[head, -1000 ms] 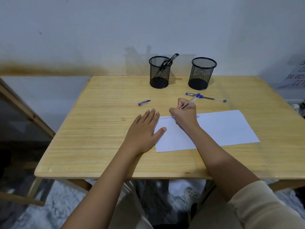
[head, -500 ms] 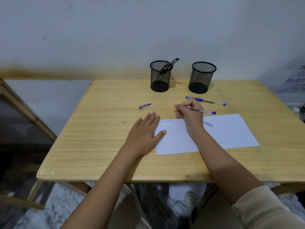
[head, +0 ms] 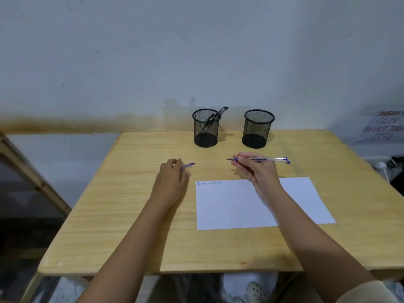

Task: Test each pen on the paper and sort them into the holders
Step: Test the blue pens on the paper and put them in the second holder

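My right hand (head: 259,171) grips a clear pen (head: 267,159) with blue trim, level above the table, its bare tip pointing left. A second pen lies on the table just behind it; only its blue end (head: 288,162) shows. My left hand (head: 172,179) rests on the table left of the paper, its fingertips pinched on a small blue pen cap (head: 189,165). The white paper (head: 236,206) carries a line of blue scribbles along its top left edge. Two black mesh holders stand at the back: the left holder (head: 206,127) has dark pens in it, the right holder (head: 258,129) looks empty.
The wooden table (head: 122,215) stands against a white wall. A wooden frame (head: 32,171) leans at the left. A printed notice (head: 382,129) and a white cable (head: 381,166) sit past the table's right side.
My right hand lifted the pen off the paper and turned it level, tip to the left. My left hand left the paper's edge and slid forward onto the pen cap.
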Motion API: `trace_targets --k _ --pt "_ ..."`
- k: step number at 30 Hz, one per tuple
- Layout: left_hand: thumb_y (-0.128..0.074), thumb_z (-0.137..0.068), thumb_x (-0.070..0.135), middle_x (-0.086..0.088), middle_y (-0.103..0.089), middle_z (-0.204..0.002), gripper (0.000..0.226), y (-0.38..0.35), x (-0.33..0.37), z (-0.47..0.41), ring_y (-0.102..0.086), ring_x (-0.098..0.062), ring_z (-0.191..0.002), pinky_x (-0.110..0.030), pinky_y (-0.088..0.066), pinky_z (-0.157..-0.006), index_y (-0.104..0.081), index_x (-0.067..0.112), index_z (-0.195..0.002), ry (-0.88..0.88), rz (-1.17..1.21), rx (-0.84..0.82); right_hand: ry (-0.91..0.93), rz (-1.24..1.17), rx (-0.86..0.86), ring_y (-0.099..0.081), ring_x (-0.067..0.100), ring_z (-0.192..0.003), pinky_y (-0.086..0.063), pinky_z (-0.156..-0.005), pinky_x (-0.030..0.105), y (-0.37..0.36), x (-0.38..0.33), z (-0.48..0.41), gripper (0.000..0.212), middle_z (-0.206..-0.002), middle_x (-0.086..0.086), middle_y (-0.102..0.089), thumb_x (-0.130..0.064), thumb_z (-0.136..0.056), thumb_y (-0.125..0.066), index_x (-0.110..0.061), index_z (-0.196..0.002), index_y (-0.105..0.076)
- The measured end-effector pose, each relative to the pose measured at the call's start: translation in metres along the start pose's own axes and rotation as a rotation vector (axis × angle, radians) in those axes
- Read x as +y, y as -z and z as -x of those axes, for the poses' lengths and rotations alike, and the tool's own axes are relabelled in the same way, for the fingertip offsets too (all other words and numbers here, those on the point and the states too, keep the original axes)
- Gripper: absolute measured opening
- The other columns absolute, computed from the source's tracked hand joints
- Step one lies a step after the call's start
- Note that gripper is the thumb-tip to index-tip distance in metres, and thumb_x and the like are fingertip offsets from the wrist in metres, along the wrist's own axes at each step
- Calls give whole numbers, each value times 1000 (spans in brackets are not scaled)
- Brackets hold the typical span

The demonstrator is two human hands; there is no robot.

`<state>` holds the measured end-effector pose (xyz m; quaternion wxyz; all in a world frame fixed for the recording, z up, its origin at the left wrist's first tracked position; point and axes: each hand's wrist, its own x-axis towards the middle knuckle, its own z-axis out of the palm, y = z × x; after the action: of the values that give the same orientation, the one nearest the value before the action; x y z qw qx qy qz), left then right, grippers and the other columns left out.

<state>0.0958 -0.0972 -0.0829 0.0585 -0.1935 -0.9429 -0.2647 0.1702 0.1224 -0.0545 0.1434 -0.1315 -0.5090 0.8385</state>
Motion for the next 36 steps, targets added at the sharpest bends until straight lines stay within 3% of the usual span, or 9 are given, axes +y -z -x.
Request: trace_targets --k 4,7,12,20,30,36 --pt "-50 -94 26 -6 -57 -114 31 -6 -10 -13 -47 -25 -108 -32 -43 -83 -63 7 -115 -36 13 58 -20 105 -22 -70 25 -81 -56 -82 28 -4 2 0 7 -84 16 -73 1 -76 -70 0 -82 -73" --pt "-56 -92 27 -2 -62 -98 25 -4 -4 -15 -55 -19 -95 -25 -42 -76 -67 9 -104 -56 183 71 -57 112 -42 -71 22 -78 -56 -82 28 -9 6 1 6 -84 16 -73 1 -76 -70 -2 -80 -74" --pt "-60 -89 16 6 -66 -92 17 7 25 -13 -59 3 -83 -4 -43 -71 -68 11 -104 -89 468 67 -54 68 -62 -71 21 -77 -57 -81 25 -17 6 2 8 -83 15 -73 2 -77 -69 2 -84 -72" --pt "-67 -84 11 11 -68 -88 16 17 53 -15 -62 4 -78 -9 -46 -74 -70 14 -98 -149 639 65 11 -76 -49 -71 18 -71 -55 -67 17 -23 -10 5 9 -79 13 -72 7 -81 -62 11 -88 -65" --pt "-67 -83 11 9 -68 -88 14 23 68 -13 -63 -5 -80 -13 -48 -77 -71 17 -96 -169 678 58 -6 -134 -41 -70 15 -67 -55 -67 15 -21 -24 8 5 -72 8 -73 8 -82 -60 8 -83 -65" --pt "-68 -83 10 7 -69 -88 15 25 75 -13 -62 -1 -77 -12 -48 -76 -71 18 -95 -164 721 42 -8 -143 -32 -70 16 -65 -54 -64 15 -18 -30 10 6 -72 10 -72 9 -81 -59 10 -84 -64"
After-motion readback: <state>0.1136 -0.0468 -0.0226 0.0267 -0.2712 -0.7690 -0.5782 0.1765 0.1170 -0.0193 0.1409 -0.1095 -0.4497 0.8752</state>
